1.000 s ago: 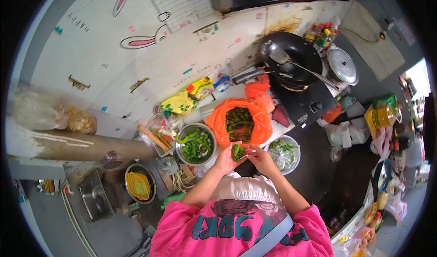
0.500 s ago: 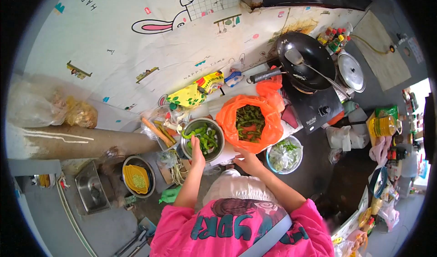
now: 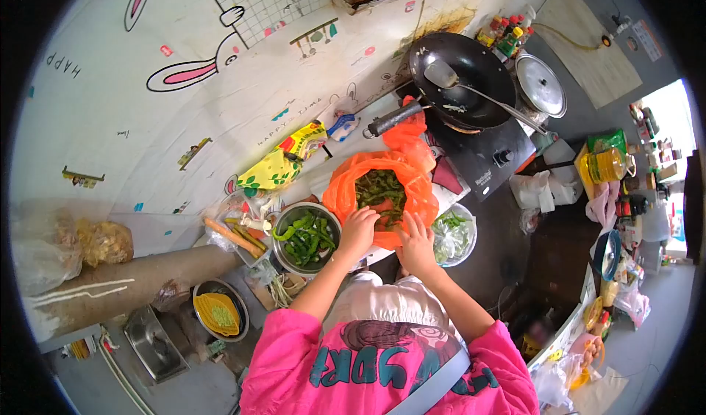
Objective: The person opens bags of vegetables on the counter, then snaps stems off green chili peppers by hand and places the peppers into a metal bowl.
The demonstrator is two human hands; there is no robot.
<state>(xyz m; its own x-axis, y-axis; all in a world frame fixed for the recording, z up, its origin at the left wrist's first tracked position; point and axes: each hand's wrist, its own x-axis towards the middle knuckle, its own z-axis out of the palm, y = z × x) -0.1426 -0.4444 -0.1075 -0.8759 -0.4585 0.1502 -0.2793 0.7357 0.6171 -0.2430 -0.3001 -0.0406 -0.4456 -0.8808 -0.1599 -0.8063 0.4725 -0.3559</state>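
An orange plastic bag (image 3: 343,182) stands open in front of me, with dark green peppers (image 3: 380,189) inside. My left hand (image 3: 357,235) is at the bag's near left rim, its fingers curled together at the peppers; what they pinch is hidden. Opposite it, my right hand (image 3: 416,247) has its fingers bent over the near right rim, gripping the plastic. Left of the bag is a metal bowl (image 3: 278,258) holding brighter green peppers (image 3: 307,240), near my left wrist.
A wok (image 3: 485,95) with a spatula (image 3: 443,75) sits on the cooktop (image 3: 489,166); its handle (image 3: 393,119) points toward the bag. A tub (image 3: 471,247) of bagged greens stands by my right hand. Yellow packets (image 3: 272,171) lie along the wall. A sink (image 3: 156,349) is at lower left.
My left hand has moved right, from over the metal bowl to the bag's rim. My right hand has come up from beside the bag onto its near edge. The camera view has shifted.
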